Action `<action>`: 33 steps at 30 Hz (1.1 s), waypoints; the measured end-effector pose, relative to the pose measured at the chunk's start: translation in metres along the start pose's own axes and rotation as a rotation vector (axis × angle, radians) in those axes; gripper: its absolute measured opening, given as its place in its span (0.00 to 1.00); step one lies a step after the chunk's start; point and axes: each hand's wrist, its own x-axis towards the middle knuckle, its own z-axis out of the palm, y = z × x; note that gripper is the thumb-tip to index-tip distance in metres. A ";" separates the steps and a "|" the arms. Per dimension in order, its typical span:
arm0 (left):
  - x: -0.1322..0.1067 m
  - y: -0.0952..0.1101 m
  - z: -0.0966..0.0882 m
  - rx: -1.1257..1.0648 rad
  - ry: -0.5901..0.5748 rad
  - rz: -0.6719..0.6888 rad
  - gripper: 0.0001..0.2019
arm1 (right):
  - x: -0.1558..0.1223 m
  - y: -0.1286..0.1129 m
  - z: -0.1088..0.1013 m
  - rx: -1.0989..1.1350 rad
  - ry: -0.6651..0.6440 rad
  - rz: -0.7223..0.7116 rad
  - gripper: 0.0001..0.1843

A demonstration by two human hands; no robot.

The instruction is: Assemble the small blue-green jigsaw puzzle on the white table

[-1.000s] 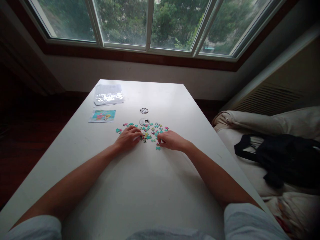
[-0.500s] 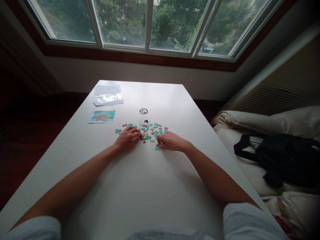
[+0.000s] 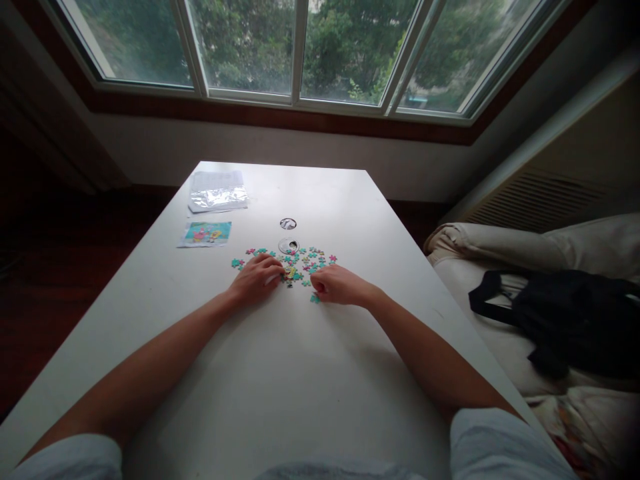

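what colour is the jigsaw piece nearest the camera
Teal-green: the small knobbed jigsaw piece, head view.

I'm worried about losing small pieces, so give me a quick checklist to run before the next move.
1. Puzzle pieces in view sit on the white table, away from its edges: ok.
2. Left hand at the pieces, its fingertips next to the yellow ones: ok.
3. Right hand holding a piece: cannot tell; its fingers are curled in and hide what is there.
4. Teal piece just below the right hand in full view: not ok; it looks partly covered.
5. Picture sheet uncovered by the hands: ok.
6. All pieces present: cannot tell; the hands may hide some.
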 end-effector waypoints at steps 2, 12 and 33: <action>0.000 0.000 0.000 0.005 -0.006 0.001 0.13 | 0.001 -0.001 0.000 0.010 0.014 -0.002 0.05; 0.000 -0.001 0.001 -0.020 0.007 -0.011 0.13 | 0.013 0.009 0.011 0.220 0.295 0.042 0.11; -0.003 -0.008 0.002 0.091 0.170 -0.310 0.07 | 0.088 0.007 0.021 0.389 0.271 -0.154 0.10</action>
